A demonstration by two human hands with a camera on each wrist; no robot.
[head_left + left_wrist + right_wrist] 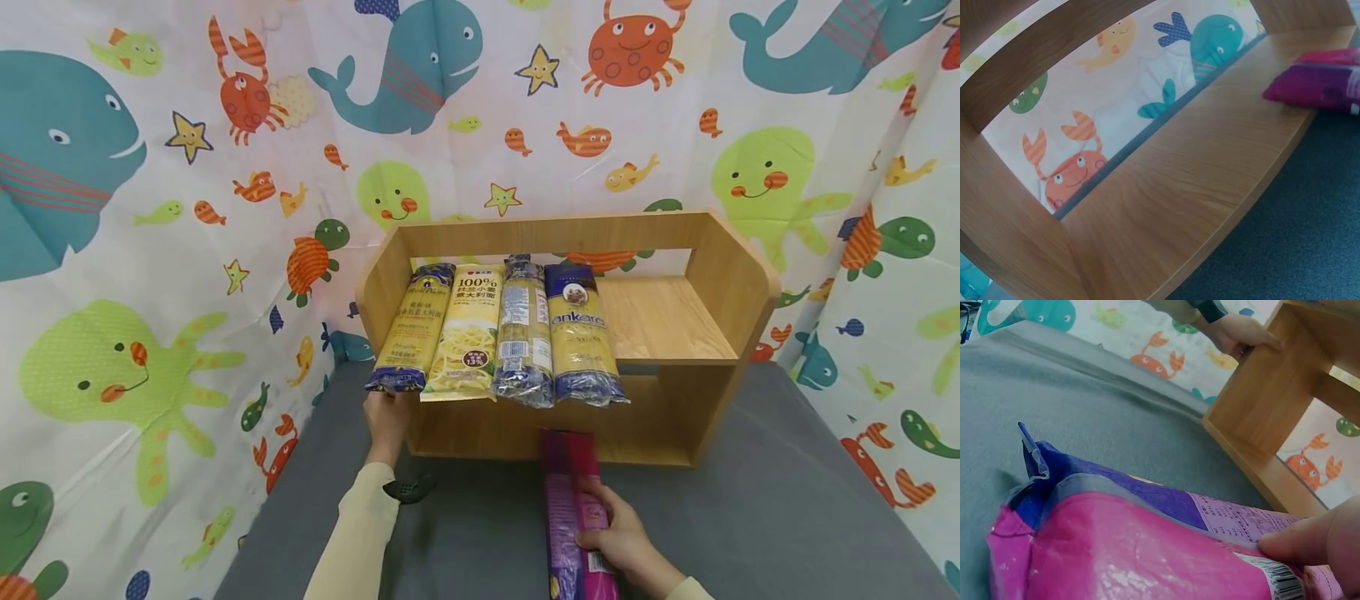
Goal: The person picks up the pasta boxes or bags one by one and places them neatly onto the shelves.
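My right hand grips a long pink and purple plastic packet by its side, thumb lying along it. The packet's far end overlaps the front edge of the bottom board of a two-level wooden shelf, near its middle. The near end is crumpled and stays outside over the grey cloth. At the shelf's left side panel, my left hand holds the panel's front edge; in the right wrist view this hand has its thumb on the inner face.
On the upper board lie several pasta packets side by side: a blue-ended yellow one, a pale yellow one, a clear one and an "ankara" one. Bare board shows to their right. A sea-animal curtain hangs behind.
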